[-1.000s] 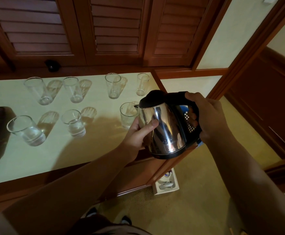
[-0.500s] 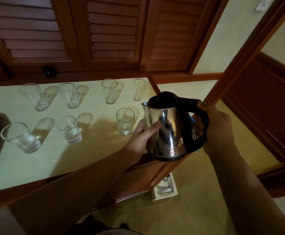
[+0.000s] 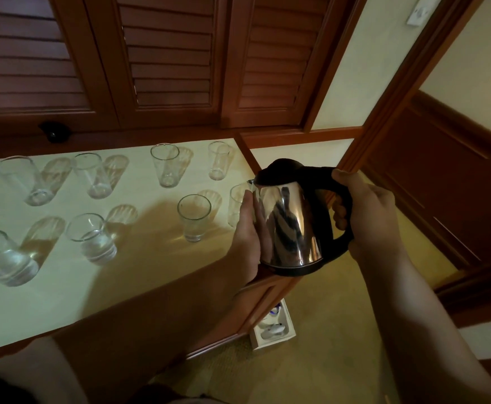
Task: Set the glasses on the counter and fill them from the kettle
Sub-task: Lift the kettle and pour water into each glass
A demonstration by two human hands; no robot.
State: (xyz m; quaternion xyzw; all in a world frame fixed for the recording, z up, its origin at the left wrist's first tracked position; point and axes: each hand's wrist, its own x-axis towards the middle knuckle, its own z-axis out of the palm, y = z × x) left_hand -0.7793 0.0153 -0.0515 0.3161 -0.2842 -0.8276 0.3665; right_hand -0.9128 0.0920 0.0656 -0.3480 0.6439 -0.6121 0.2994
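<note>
A shiny steel kettle (image 3: 289, 225) with a black lid and handle hangs upright over the right end of the pale counter (image 3: 139, 275). My right hand (image 3: 368, 217) grips its black handle. Flat against the kettle's steel side lies my left hand (image 3: 250, 237). Several clear glasses stand on the counter in two rows. In the near row, a left glass (image 3: 3, 258) and the one beside it (image 3: 92, 237) hold water. A third glass (image 3: 194, 217) stands left of the kettle, and another glass (image 3: 235, 205) is partly hidden behind my left hand, under the spout.
Dark louvred wooden doors (image 3: 168, 59) rise behind the counter. A small black object (image 3: 54, 132) sits on the ledge at the back left. On the carpet below the counter's right end lies a white box (image 3: 273, 328). A wooden door frame (image 3: 390, 112) stands to the right.
The kettle has swung back from tilted to upright and sits slightly further right. My left hand has slid flatter along its side. A fourth near-row glass now shows behind my left hand.
</note>
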